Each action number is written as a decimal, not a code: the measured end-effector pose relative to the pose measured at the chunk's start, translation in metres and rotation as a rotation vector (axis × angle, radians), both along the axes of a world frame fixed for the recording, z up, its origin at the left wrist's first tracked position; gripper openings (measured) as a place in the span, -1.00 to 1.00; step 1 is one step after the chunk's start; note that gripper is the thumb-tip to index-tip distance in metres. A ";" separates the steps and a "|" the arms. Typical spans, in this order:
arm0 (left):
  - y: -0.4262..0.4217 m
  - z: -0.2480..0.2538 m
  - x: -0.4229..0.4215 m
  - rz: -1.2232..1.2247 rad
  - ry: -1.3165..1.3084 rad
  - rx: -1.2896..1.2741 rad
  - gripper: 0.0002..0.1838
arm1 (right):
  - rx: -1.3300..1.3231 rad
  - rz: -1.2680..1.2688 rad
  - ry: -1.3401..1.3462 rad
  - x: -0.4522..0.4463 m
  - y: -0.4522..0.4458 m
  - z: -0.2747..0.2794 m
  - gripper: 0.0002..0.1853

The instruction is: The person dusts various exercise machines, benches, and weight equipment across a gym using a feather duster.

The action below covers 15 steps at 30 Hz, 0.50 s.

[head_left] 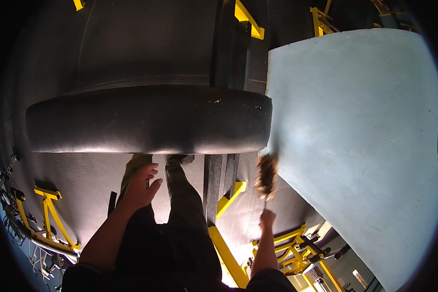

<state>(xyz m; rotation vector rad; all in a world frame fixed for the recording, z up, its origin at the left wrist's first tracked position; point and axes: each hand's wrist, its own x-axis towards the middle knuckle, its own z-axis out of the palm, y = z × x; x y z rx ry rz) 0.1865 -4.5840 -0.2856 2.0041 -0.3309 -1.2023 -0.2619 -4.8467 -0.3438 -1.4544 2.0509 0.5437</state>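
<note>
My right hand (266,219) is closed around the thin handle of a brown, fluffy duster (266,175). The duster's head is smeared by motion and points away from me, close to the right end of a long black padded bench (146,119). Whether its bristles touch the pad, I cannot tell. Small yellow specks show on the pad near that end. My left hand (143,186) hangs over my legs, just short of the pad's near edge. Its fingers are apart and hold nothing.
A large pale blue wall (360,126) rises on the right, beside the bench's end. Under the pad runs a black metal beam (212,190) with a yellow leg (228,258). Yellow-framed gym equipment (297,253) stands at lower right, and another yellow frame (51,214) at left. The floor (87,194) is textured.
</note>
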 end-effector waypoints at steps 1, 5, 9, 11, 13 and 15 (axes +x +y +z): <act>-0.009 -0.002 0.008 -0.004 -0.057 -0.042 -0.54 | -0.182 0.075 0.029 -0.008 -0.031 -0.014 -0.62; -0.060 -0.004 0.054 -0.031 -0.279 -0.130 -0.52 | -0.284 0.354 -0.199 0.143 -0.132 0.050 -0.68; -0.134 -0.016 0.124 -0.119 -0.451 -0.004 -0.44 | -0.175 0.798 -0.022 0.289 -0.213 0.077 -0.80; -0.171 -0.028 0.154 -0.241 -0.461 0.118 -0.32 | -0.073 0.934 0.114 0.345 -0.261 0.065 -0.81; -0.198 -0.049 0.170 -0.320 -0.399 0.202 -0.20 | -0.036 1.164 0.255 0.410 -0.286 0.063 -0.83; -0.213 -0.068 0.183 -0.418 -0.346 0.267 -0.07 | 0.090 1.241 0.496 0.462 -0.307 0.040 -0.83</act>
